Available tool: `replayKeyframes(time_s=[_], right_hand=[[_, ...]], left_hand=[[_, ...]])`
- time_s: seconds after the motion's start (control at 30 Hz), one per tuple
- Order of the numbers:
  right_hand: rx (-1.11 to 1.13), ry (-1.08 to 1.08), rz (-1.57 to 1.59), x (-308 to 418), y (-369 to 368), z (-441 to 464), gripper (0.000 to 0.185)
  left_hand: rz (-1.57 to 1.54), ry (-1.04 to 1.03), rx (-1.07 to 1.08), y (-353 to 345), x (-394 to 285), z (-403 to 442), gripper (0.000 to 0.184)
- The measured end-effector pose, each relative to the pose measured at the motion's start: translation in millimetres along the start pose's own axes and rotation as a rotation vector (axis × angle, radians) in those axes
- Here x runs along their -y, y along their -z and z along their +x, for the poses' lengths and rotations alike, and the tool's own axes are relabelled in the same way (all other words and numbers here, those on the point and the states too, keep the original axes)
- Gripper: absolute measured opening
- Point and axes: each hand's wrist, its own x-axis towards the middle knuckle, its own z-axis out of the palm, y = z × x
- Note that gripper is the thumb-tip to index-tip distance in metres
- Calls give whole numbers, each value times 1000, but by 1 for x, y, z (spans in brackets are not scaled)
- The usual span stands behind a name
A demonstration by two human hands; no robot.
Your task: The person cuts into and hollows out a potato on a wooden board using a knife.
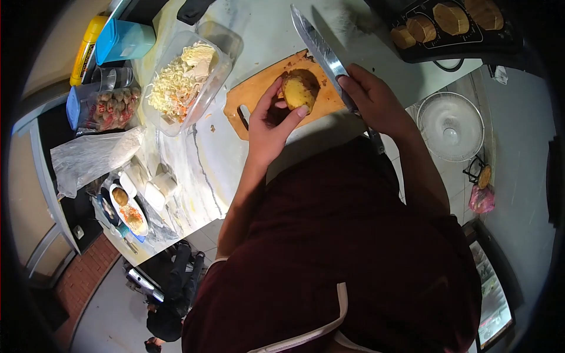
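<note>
In my left hand [272, 123] is a partly peeled potato [299, 91], yellow flesh showing, with the fingers and thumb closed around its sides. It is held over a wooden cutting board [250, 100] with a handle slot at its left end. My right hand [376, 100] grips a large kitchen knife [318, 44] by its dark handle, the blade pointing up and away, to the right of the potato and apart from it. Small dark scraps lie at the board's far edge.
Left of the board stands a clear plastic container [219, 73] of shredded cabbage and carrot. Beyond it are a blue-lidded box [126, 44], a jar [118, 106], a plastic bag [88, 156] and a white oval plate [136, 226]. A fan [450, 135] stands right; another person [168, 317] is at lower left.
</note>
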Motion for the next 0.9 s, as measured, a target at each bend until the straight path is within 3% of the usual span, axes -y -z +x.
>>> replayKeyframes(time_s=[0.1, 0.23, 0.3, 0.53, 0.83, 0.9], right_hand=[[16, -9, 203, -3, -6, 6, 24], [56, -36, 220, -5, -10, 13, 27], [-24, -4, 18, -1, -12, 17, 29], [-90, 145, -55, 6, -18, 21, 30], [42, 17, 24, 8, -21, 23, 25], [58, 132, -126, 10, -20, 23, 25]], left_hand=[[-3, 18, 17, 0, -1, 2, 69], [7, -15, 16, 2, 0, 1, 68], [21, -23, 13, 2, -1, 1, 67], [9, -38, 26, 6, 2, 0, 68], [-24, -76, 54, 8, 8, 1, 70], [-29, -69, 50, 8, 9, 1, 70]])
